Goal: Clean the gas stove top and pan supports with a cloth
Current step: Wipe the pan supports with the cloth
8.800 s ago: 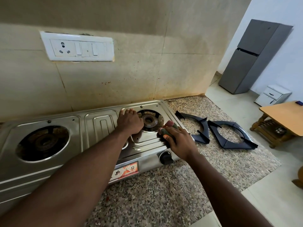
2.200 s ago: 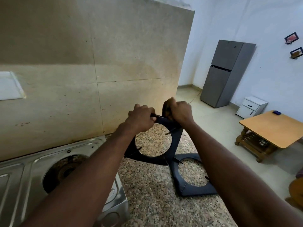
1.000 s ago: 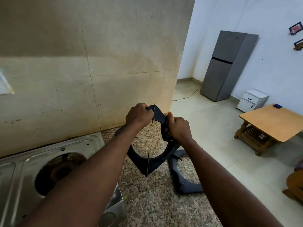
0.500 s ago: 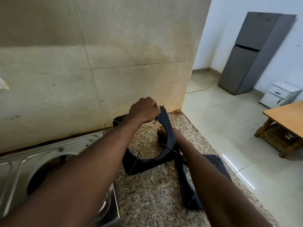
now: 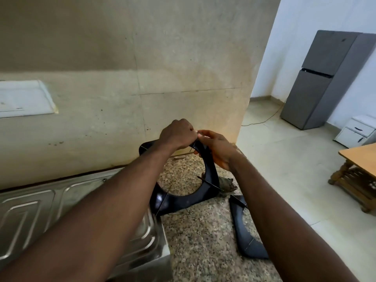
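Right hand (image 5: 215,148) moved up to pan support (image 5: 183,202) top, gripping it beside left hand (image 5: 177,135), also gripping; cloth (image 5: 225,185) lay on tabletop (image 5: 199,241) just beside it.

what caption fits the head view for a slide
A black pan support tilted up on the granite counter, held by the left hand and right hand, cloth lying beside it

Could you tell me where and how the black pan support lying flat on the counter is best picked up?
The flat black metal pan support lies level on the speckled granite counter. Probably pinch its broad outer band on the exposed left side, coming from above, clear of the thin prongs pointing into the ring.
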